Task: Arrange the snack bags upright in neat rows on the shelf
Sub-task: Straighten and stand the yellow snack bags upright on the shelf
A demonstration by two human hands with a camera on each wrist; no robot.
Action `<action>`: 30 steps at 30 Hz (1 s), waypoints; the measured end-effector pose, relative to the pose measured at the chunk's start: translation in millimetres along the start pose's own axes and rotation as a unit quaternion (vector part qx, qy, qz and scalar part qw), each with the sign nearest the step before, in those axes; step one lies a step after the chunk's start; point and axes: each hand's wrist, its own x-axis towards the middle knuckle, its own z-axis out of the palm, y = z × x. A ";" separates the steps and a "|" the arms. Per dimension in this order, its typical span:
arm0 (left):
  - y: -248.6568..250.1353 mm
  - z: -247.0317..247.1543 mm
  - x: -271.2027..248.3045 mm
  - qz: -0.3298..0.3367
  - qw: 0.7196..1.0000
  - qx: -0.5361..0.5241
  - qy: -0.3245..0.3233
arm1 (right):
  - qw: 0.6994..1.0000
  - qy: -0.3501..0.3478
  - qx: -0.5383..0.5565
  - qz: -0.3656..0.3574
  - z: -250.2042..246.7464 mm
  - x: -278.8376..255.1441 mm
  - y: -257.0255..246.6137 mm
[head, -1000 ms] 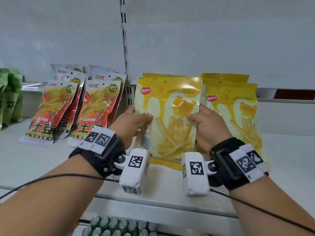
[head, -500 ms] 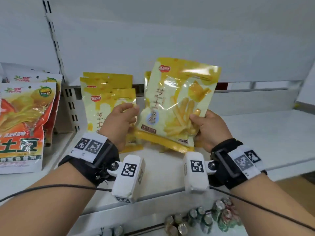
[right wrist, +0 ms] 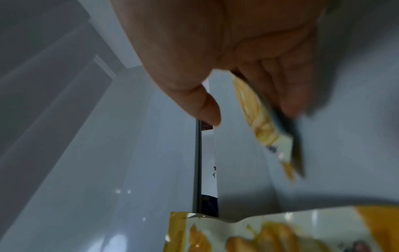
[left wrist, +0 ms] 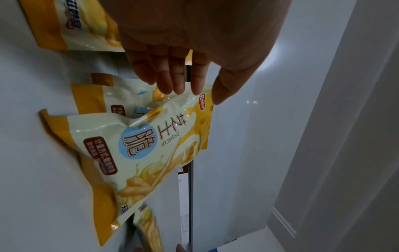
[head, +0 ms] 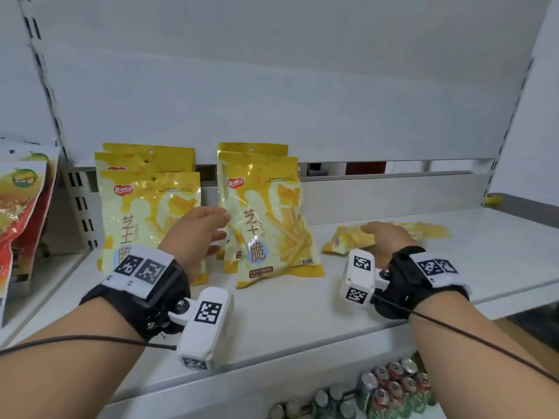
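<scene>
Yellow snack bags stand upright in two rows on the white shelf [head: 302, 322]: a left row [head: 142, 207] and a right row whose front bag [head: 272, 225] leans back slightly. My left hand [head: 222, 225] is open with straight fingers at that front bag's upper left edge, and its fingertips [left wrist: 172, 85] just reach the bag [left wrist: 151, 145]. Another yellow bag [head: 344, 241] lies flat to the right. My right hand [head: 375, 234] covers its middle. In the blurred right wrist view its thumb and curled fingers [right wrist: 280, 95] close round that bag [right wrist: 263, 126].
Red and orange snack bags [head: 21, 207] stand on the neighbouring shelf at the left, beyond a slotted upright [head: 45, 86]. Drink cans [head: 393, 385] sit on the level below. A low rail [head: 393, 192] runs along the shelf's back.
The yellow bag that both hands held now stands at the front of the right row. My left hand has let go. My right hand has moved right onto the lying bag. The view has swung right.
</scene>
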 end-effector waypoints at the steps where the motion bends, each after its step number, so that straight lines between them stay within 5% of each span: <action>1: -2.3 1.0 -0.4 -0.007 1.000 0.001 0.001 | 0.999 -0.025 -0.034 0.027 1.1 -2.0 2.0; 5: -10.1 1.1 -0.6 -0.025 1.000 0.007 0.010 | 0.995 -0.073 -0.038 0.054 13.2 -9.8 3.5; 10: -15.3 -3.7 1.4 -0.030 0.999 0.013 0.029 | 0.993 -0.091 0.040 -0.061 36.5 -23.4 -7.2; 16: -13.9 -27.7 1.9 -0.024 0.997 0.028 0.062 | 0.962 -0.230 0.051 -0.135 93.0 -65.6 -20.4; 25: -16.1 -100.8 1.5 -0.007 0.984 0.054 0.167 | 0.937 -0.310 -0.063 -0.145 191.1 -105.9 -16.4; 30: -18.7 -136.7 6.0 -0.034 0.975 0.043 0.214 | 0.932 -0.275 -0.156 -0.178 239.7 -114.5 -9.8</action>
